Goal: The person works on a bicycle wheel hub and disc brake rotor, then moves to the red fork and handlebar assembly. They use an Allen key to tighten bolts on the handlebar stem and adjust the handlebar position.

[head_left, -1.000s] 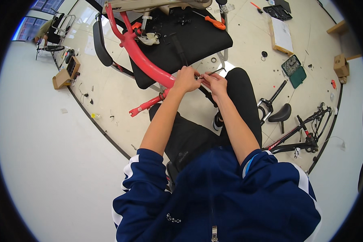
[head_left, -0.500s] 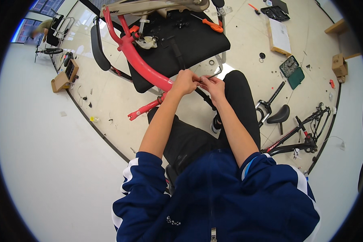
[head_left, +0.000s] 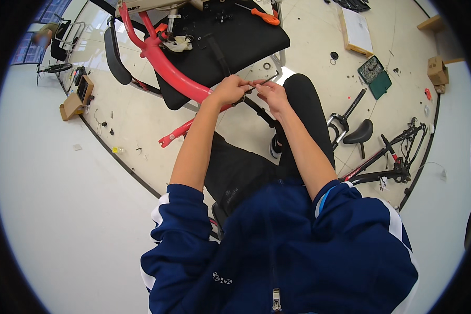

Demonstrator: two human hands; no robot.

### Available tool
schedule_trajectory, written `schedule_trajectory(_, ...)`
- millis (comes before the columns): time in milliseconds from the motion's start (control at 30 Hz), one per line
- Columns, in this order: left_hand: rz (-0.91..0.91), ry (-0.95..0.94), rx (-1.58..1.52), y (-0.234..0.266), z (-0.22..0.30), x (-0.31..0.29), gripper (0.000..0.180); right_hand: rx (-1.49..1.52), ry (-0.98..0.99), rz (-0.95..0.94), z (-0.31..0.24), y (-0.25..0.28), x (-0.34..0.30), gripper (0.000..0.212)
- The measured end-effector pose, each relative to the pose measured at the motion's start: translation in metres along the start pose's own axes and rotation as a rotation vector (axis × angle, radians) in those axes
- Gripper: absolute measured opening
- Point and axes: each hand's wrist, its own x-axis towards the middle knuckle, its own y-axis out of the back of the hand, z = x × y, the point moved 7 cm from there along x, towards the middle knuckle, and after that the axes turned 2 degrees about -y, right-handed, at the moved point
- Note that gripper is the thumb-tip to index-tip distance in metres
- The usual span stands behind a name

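Both my hands meet just off the near edge of the chair (head_left: pixel 251 43), at the lower end of the red frame (head_left: pixel 174 75). Right hand (head_left: pixel 273 97): thumb and forefinger pinching the key (head_left: pixel 268 80), a thin dark bent bar; its free end sticks out up and to the right, past the fingertips. The key lies slantwise, its other end running in toward my left hand (head_left: pixel 230 91). Left fingers: curled, drawn close together beside the frame's end; cannot tell what, if anything, their tips pinch. A black tube (head_left: pixel 257 109) slants down to the right below my hands, and a red tube (head_left: pixel 177 132) with a forked end passes beneath my left forearm.

On the chair: red frame leaning across, beige frame (head_left: pixel 161 7) at the far side, white bag (head_left: pixel 181 44), orange-handled screwdriver (head_left: pixel 265 17).

Floor, to my right: open green case (head_left: pixel 382 83), fork (head_left: pixel 355 104), saddle (head_left: pixel 360 132), black frame (head_left: pixel 378 174) by the wall. Small ring (head_left: pixel 267 66) just beyond the key
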Motion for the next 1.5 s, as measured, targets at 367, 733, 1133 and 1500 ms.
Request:
schedule_trajectory(367,0.117,-0.035,0.09,0.012,0.019,-0.008,0.026,0.006,0.012,0.137,-0.008,-0.001,-0.007,0.02)
schedule_trajectory(733,0.238,-0.151,0.107,0.022,0.027,-0.014,0.023,0.169,0.02,0.024,-0.007,-0.004,-0.002,0.026)
schedule_trajectory(1133,0.113,-0.075,0.191,0.01,0.024,-0.009,0.02,-0.02,0.03,0.053,-0.009,-0.001,-0.004,0.023)
schedule_trajectory(1500,0.223,-0.176,0.238,0.008,0.029,-0.017,0.024,0.093,0.115,0.229,-0.005,0.0,-0.007,0.03)
